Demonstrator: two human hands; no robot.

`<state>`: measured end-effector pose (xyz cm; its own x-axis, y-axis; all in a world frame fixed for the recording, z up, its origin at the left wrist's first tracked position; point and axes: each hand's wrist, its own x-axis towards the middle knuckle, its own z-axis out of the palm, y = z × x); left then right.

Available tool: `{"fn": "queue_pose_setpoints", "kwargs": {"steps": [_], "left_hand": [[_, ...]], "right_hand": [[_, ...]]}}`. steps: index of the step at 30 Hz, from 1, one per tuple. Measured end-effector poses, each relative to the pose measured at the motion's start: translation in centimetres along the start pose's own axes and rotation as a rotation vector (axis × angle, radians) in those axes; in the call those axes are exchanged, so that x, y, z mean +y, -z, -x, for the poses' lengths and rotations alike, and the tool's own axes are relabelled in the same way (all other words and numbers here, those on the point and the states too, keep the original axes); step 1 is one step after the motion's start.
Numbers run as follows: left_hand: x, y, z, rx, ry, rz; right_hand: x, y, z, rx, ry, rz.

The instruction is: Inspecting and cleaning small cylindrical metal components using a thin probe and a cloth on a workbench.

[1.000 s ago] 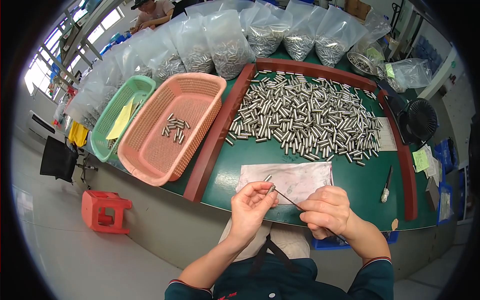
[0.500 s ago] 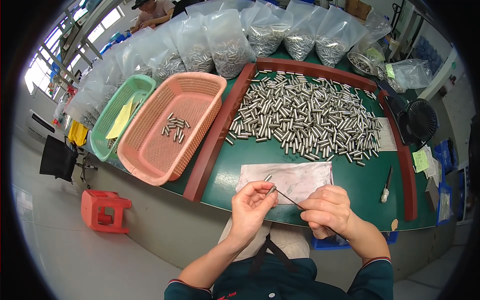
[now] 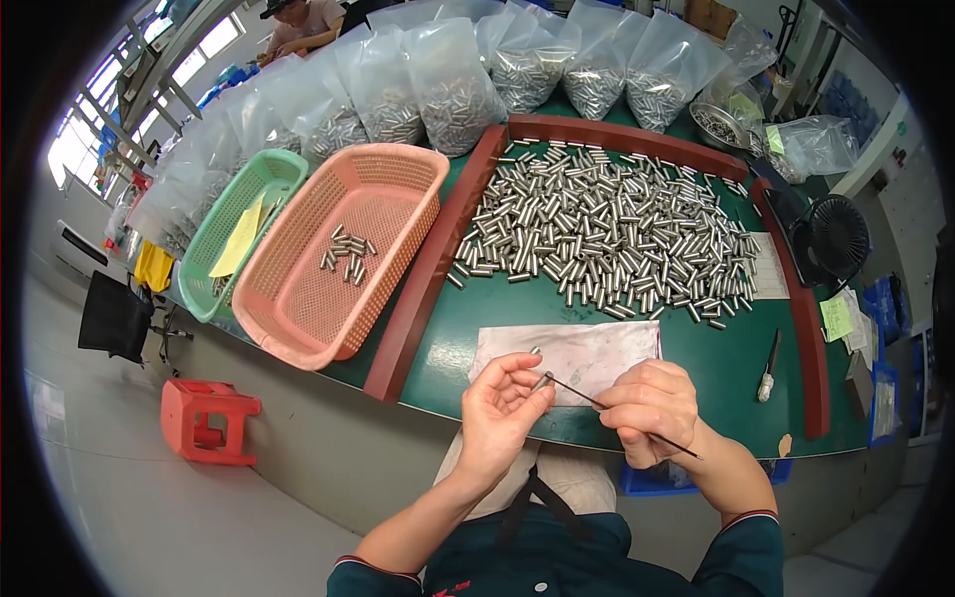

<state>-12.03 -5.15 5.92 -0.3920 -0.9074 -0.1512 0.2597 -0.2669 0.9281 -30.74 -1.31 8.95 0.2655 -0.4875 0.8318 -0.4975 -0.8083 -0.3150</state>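
Seated at a green worktable [image 3: 497, 338], a person works over its near edge with both bare hands. Pinched between thumb and fingertips of the left hand [image 3: 500, 410] is a small metal tube [image 3: 542, 379], raised just above a sheet of pale paper [image 3: 577, 353] that lies flat on the table. The right hand [image 3: 649, 408] is curled closed around a thin dark rod [image 3: 622, 416], whose tip meets the end of the tube; the rod's other end sticks out past the wrist. One more small tube [image 3: 534, 350] rests on the paper just beside the left fingers.

Beyond the paper, a broad heap of similar metal tubes [image 3: 607, 234] spreads across the tabletop inside a reddish-brown wooden frame [image 3: 428, 289]. To the left of the frame sits a pink plastic basket [image 3: 298, 328] with a few tubes in its bottom, and beside that a green basket [image 3: 214, 289] holding a yellow sheet. Clear plastic bags [image 3: 448, 80] filled with tubes line the far side of the table. A white-handled tool [image 3: 768, 366] lies well apart to the right of the hands, near a small black fan [image 3: 836, 237]. A red stool [image 3: 204, 423] stands on the floor to the left, and another person [image 3: 298, 20] is partly visible at the far end.
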Motion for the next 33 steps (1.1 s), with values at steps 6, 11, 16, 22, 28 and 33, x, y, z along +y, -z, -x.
{"fn": "queue_pose_setpoints", "kwargs": {"steps": [6,11,16,22,28,33], "left_hand": [[-0.01,0.05,-0.04,-0.017,-0.001,-0.024],[0.24,-0.07,0.07,0.004,0.014,-0.003],[0.31,-0.04,-0.04,0.008,0.030,-0.017],[0.36,0.18,0.02,0.004,0.057,-0.030],[0.25,0.35,-0.02,-0.016,0.069,-0.036],[0.46,0.27,0.14,-0.015,0.016,-0.039]], "right_hand": [[0.28,-0.23,0.01,0.078,-0.067,0.006],[0.37,-0.32,0.04,0.089,-0.076,0.012],[0.27,-0.25,0.00,0.093,-0.074,-0.006],[0.20,-0.25,-0.06,0.100,-0.079,-0.002],[0.26,-0.29,0.09,0.119,-0.082,0.011],[0.38,-0.49,0.05,0.132,-0.083,0.008]]}}
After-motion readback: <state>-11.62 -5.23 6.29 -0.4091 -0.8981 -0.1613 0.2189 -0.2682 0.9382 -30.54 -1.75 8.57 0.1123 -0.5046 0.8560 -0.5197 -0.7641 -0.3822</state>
